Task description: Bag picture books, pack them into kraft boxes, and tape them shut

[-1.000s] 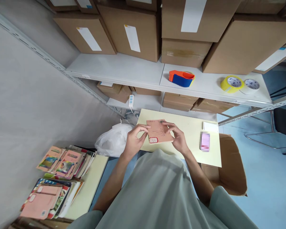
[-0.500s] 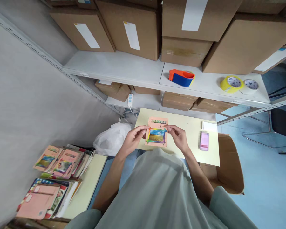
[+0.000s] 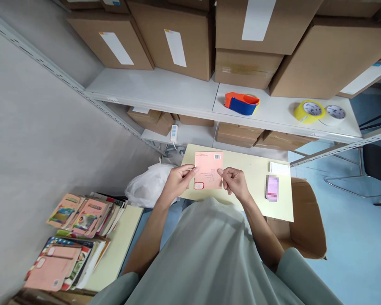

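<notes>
A thin pink book [image 3: 208,170] is held up between my two hands, over the pale yellow table [image 3: 241,190]. Its plain back cover faces me, with a barcode at the upper right and a red-outlined box at the lower left. My left hand [image 3: 180,178] pinches the left edge, thumb on the cover. On the opposite edge my right hand [image 3: 234,180] grips with thumb in front and fingers curled behind. A phone-like pink item [image 3: 272,188], blurred out, lies on the table to the right, below a small white box [image 3: 279,168].
Stacks of books [image 3: 79,216] stand on a side table at lower left, near a white plastic bag [image 3: 149,183]. An open carton [image 3: 306,220] is at the right. The shelf ahead holds a tape dispenser [image 3: 242,104], tape rolls [image 3: 309,111] and cardboard boxes [image 3: 187,40].
The book has been turned over: its picture front cover faced me before, and now the plain back cover does. Both hands have shifted their hold along its edges.
</notes>
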The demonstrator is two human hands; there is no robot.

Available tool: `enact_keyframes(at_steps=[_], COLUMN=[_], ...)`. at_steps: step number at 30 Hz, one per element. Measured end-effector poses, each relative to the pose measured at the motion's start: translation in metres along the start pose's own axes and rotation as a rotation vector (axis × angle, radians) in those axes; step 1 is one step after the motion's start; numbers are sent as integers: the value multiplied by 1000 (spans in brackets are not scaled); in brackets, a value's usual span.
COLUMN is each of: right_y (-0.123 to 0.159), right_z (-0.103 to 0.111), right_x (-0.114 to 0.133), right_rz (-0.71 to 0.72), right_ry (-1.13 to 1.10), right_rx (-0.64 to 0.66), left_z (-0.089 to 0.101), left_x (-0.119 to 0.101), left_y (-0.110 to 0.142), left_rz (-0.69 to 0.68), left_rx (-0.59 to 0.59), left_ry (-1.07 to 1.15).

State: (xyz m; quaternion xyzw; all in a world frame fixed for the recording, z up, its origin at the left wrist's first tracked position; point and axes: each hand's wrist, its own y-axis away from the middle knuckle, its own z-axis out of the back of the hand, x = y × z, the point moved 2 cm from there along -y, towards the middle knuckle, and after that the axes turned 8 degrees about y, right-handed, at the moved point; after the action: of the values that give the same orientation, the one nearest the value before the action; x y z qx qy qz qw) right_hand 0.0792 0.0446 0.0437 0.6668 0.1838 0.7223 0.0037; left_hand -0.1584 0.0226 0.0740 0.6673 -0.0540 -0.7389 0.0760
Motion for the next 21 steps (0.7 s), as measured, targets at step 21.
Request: enact_keyframes(at_steps=[21], right_y=[-41], right_z=[-1], right_x=[-71], right_rz=[12], right_ry=[28], right_rx=[-43], left_z=[0], left_x=[71], left_y=[-12], left_rz=[49], left_rx=[-96], left_ry=[-39])
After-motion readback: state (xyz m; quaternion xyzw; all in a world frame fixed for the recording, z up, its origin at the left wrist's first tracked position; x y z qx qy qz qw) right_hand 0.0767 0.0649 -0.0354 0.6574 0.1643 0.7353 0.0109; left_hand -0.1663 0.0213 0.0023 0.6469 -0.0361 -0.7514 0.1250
